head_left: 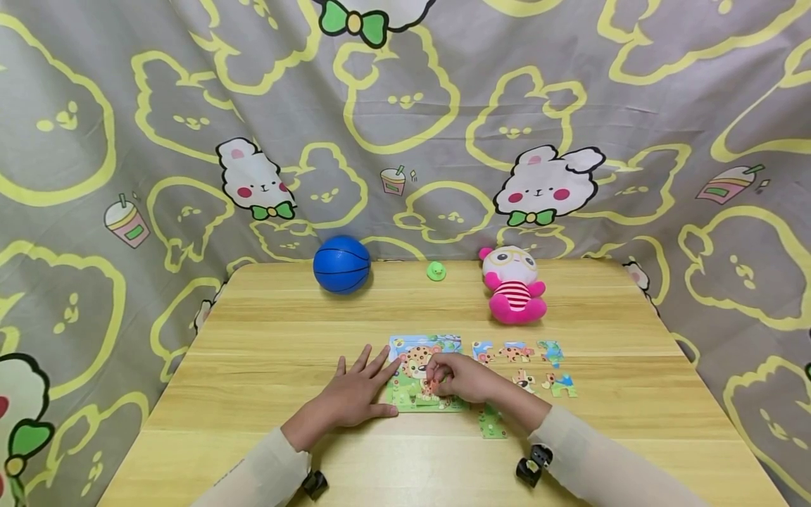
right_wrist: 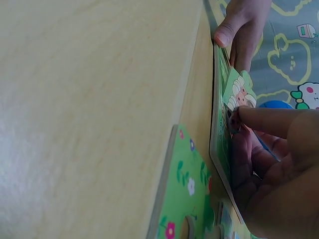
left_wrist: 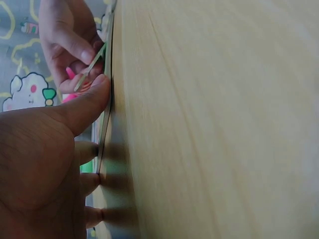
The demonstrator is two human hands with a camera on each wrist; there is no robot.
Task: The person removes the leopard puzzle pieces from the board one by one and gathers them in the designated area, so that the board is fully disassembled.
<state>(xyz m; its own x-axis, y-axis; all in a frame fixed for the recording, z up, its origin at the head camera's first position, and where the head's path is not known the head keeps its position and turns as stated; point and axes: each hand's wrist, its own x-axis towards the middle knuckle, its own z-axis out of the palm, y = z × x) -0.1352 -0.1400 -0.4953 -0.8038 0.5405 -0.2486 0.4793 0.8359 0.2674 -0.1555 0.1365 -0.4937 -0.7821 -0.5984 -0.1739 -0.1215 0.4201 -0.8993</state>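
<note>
A jigsaw puzzle board (head_left: 405,406) with a spotted cartoon animal lies flat on the table. My left hand (head_left: 356,396) is spread at its left side, with thumb and fingertips resting on that edge. Over the board's middle right, my right hand (head_left: 465,377) pinches a puzzle piece (right_wrist: 240,92) between thumb and fingers. This piece, green with part of the animal on it, is tilted up from the board in the right wrist view. Its thin edge (left_wrist: 89,68) shows in the left wrist view. The right hand hides part of the picture.
Several loose puzzle pieces (head_left: 562,385) lie right of the board, and a green flowered piece (head_left: 491,424) lies under the right forearm. Along the back stand a blue ball (head_left: 342,265), a small green duck toy (head_left: 436,271) and a pink plush toy (head_left: 514,285), before a patterned curtain (head_left: 437,162).
</note>
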